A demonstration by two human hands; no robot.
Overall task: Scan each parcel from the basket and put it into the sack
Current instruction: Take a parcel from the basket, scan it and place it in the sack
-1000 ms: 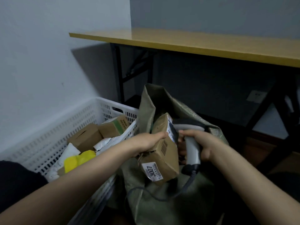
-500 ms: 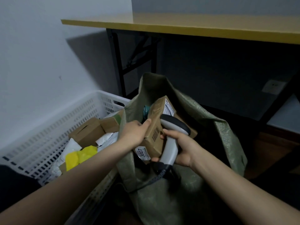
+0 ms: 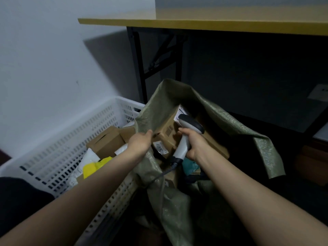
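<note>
Head view, near to far. Two bare forearms reach forward to the mouth of the green woven sack [image 3: 232, 126], which stands open in the centre.

The left hand [image 3: 139, 144] lies at the sack's left rim, back of the hand upward and thumb pointing into the mouth. Its fingers are hidden beyond the hand, so it cannot be told whether they grip the rim, touch the parcel or hold nothing.

The right hand [image 3: 194, 145], inside the sack's mouth, has its fingers curled tightly round the grip of a grey handheld barcode scanner [image 3: 184, 141]. The dark scanner head points toward the sack's far side, and a dark cable [image 3: 164, 173] drops from the grip over the sack's near edge.

The cardboard parcel [image 3: 166, 132] sits tilted within the sack's mouth, between the two hands and touching the scanner. A white sticker [image 3: 160, 148] with digits faces the near side and a shipping label [image 3: 181, 112] the far end. Beneath it, deeper in the sack, lie a teal packet [image 3: 190, 165] and further brown cartons.

A white perforated plastic basket [image 3: 67, 144] stands against the sack's left side. It holds brown boxes [image 3: 106, 141], white mailers [image 3: 91, 156] and a yellow packet [image 3: 91, 168].

Behind the sack stands a table [image 3: 213, 25] with a yellow top and black folding legs. A pale wall [image 3: 44, 50] rises behind and to the left of the sack.
</note>
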